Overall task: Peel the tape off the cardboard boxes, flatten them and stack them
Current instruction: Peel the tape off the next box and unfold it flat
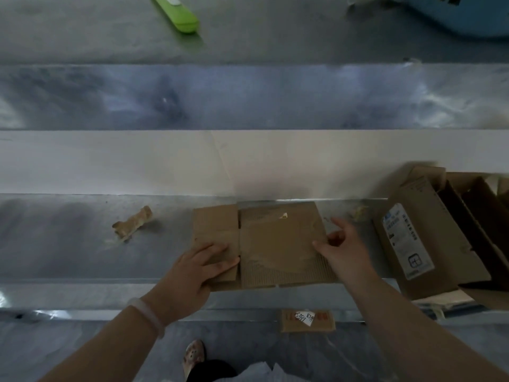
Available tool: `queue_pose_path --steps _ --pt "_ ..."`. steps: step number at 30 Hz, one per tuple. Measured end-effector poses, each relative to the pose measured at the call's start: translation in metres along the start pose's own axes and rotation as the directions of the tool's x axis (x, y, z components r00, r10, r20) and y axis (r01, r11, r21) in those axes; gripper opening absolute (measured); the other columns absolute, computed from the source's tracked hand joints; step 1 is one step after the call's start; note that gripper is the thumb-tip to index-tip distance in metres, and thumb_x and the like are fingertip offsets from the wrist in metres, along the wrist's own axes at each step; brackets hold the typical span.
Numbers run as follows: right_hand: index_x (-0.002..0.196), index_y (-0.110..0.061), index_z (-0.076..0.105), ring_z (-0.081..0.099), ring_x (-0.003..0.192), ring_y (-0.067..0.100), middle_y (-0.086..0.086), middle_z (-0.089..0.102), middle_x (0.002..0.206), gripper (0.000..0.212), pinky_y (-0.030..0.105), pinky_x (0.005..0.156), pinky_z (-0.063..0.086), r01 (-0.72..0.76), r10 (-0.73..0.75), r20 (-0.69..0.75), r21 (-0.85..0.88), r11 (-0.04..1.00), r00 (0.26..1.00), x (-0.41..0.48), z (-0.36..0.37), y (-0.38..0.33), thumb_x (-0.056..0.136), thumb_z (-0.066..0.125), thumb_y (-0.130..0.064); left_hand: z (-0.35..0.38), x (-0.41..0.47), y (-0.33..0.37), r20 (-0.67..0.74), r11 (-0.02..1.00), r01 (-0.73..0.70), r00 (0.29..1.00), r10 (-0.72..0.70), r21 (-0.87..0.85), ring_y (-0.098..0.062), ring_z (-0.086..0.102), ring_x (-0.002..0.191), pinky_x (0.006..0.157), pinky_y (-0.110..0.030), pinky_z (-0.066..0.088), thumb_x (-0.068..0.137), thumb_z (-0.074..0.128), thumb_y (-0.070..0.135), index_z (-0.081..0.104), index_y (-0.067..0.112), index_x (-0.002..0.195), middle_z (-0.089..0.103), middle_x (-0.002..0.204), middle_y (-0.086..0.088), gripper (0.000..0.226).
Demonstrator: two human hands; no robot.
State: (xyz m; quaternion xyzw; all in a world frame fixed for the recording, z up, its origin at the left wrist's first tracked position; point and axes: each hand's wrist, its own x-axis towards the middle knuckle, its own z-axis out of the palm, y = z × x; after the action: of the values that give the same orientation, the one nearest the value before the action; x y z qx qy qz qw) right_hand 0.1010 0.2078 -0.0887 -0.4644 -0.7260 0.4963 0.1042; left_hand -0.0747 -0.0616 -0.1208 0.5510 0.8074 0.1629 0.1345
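Observation:
A flattened brown cardboard box (pixel 278 244) lies on the metal table (pixel 82 244) near its front edge. My left hand (pixel 192 271) grips its left flap, fingers on top and thumb at the front edge. At the flat box's right edge my right hand (pixel 341 249) holds the cardboard, thumb on top and fingers loosely spread. A crumpled wad of peeled brown tape (pixel 132 223) sits on the table to the left. A second cardboard box (pixel 424 238) with a white label stands open at the right.
A green box cutter (pixel 176 13) lies on the far surface, and a light blue tub (pixel 468 12) is at the far right corner. A small cardboard piece with a handwritten white label (pixel 307 320) lies on the floor below the table edge, near a shoe (pixel 194 354).

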Motion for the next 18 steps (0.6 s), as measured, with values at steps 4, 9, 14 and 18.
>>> queue_pose_path --steps 4,9,14,18 --pt "0.133 -0.036 0.047 0.057 0.091 0.005 -0.007 0.058 0.1 0.061 0.015 0.068 0.042 0.105 -0.101 -0.053 0.088 0.991 0.993 -0.002 -0.001 -0.008 0.082 0.074 -0.019 -0.014 0.006 0.016 -0.189 0.883 0.121 0.955 -0.228 -0.453 0.008 0.034 0.127 0.109 -0.03 0.03 0.082 0.056 0.061 0.053 0.047 0.124 0.038 0.139 0.023 0.045" --pt "0.119 -0.051 0.05 0.061 0.1 0.006 -0.016 0.057 0.12 0.062 0.015 0.071 0.05 0.21 -0.202 -0.061 0.373 0.904 0.978 -0.003 0.003 -0.019 0.082 0.074 -0.008 -0.038 0.025 0.024 -0.501 0.807 0.274 0.667 -0.552 -0.523 -0.006 0.042 0.112 0.099 -0.037 0.044 0.079 0.071 0.031 0.066 0.029 0.109 0.041 0.128 0.01 0.03" --pt "0.135 -0.037 0.047 0.066 0.1 0.005 -0.008 0.067 0.116 0.06 0.027 0.084 0.052 0.063 -0.145 0.077 0.636 0.769 0.986 -0.003 0.002 -0.027 0.086 0.069 -0.011 -0.048 0.022 0.02 -0.559 0.892 0.136 0.736 -0.383 -0.432 -0.013 0.039 0.124 0.097 -0.03 0.04 0.074 0.066 0.055 0.054 0.039 0.12 0.04 0.135 0.006 0.05" --pt "0.144 -0.045 0.03 0.065 0.1 0.005 -0.013 0.063 0.114 0.077 0.03 0.085 0.055 0.045 -0.145 0.165 0.492 0.869 0.976 0.001 0.006 -0.023 0.088 0.068 -0.008 -0.04 0.018 0.02 -0.532 0.949 0.171 0.795 -0.291 -0.263 -0.015 0.037 0.122 0.102 -0.035 0.03 0.072 0.055 0.053 0.056 0.036 0.123 0.04 0.14 0.002 0.053"
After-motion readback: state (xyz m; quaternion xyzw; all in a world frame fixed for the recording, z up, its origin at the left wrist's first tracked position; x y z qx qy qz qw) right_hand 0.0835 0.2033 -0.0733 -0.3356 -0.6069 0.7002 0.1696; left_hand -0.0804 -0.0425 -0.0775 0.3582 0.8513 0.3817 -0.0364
